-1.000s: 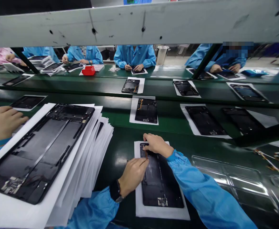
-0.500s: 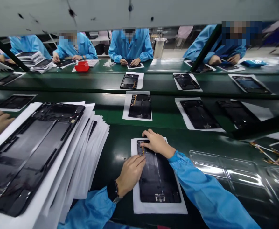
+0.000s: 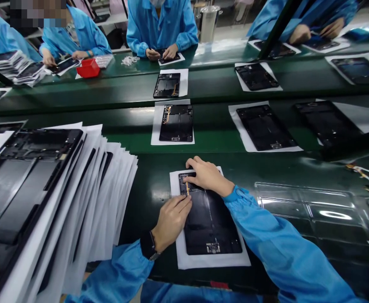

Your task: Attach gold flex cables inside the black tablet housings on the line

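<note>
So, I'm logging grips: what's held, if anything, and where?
The orange strip: left fingers at its near end, right fingers at the far; whether it's pinched is unclear.

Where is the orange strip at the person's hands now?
Just below centre in the head view, the orange strip is at the upper left of the black tablet shell, between the left hand below and the right hand above.

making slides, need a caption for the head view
Left hand and right hand at an orange strip on a black tablet shell, white paper beneath.
</note>
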Demonstrator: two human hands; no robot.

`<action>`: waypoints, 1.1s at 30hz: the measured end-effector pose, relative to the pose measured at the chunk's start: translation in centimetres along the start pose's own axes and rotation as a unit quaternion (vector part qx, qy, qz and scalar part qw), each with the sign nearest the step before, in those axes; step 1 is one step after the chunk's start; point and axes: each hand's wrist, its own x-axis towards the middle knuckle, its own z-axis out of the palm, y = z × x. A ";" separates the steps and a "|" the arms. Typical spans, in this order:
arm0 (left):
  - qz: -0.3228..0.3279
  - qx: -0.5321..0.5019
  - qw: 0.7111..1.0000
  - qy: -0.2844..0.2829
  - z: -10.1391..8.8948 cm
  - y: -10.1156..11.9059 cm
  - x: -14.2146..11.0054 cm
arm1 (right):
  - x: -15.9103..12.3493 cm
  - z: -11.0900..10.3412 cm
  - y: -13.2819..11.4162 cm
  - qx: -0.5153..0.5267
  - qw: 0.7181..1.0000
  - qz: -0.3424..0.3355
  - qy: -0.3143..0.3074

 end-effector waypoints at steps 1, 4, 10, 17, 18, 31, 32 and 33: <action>-0.002 0.000 1.000 0.000 0.0 0.0 0.0 | 0.0 0.0 0.0 0.000 1.000 -0.001 0.001; -0.002 -0.001 1.000 -0.001 0.1 0.0 0.0 | -0.1 0.0 0.0 -0.002 1.000 0.002 -0.001; 0.001 0.005 1.000 -0.010 0.0 0.1 0.0 | -0.1 -0.1 0.0 -0.002 1.000 0.004 -0.007; -0.005 -0.027 0.998 -0.063 -1.4 0.0 0.7 | -0.3 -0.9 -0.4 -0.007 1.000 0.023 -0.011; -0.011 -0.044 0.996 -0.073 -1.7 -0.1 0.9 | -0.6 -1.4 -0.3 0.001 1.000 0.030 -0.005; 0.037 -0.122 0.979 -0.159 -3.6 -2.6 0.5 | -10.4 -4.8 0.2 0.191 0.967 0.056 -0.161; 0.032 -0.132 0.978 -0.160 -3.7 -2.7 0.5 | -10.8 -4.6 0.0 0.219 0.961 0.074 -0.152; 0.028 -0.136 0.977 -0.159 -3.7 -2.7 0.4 | -11.1 -4.4 -0.2 0.264 0.950 0.090 -0.142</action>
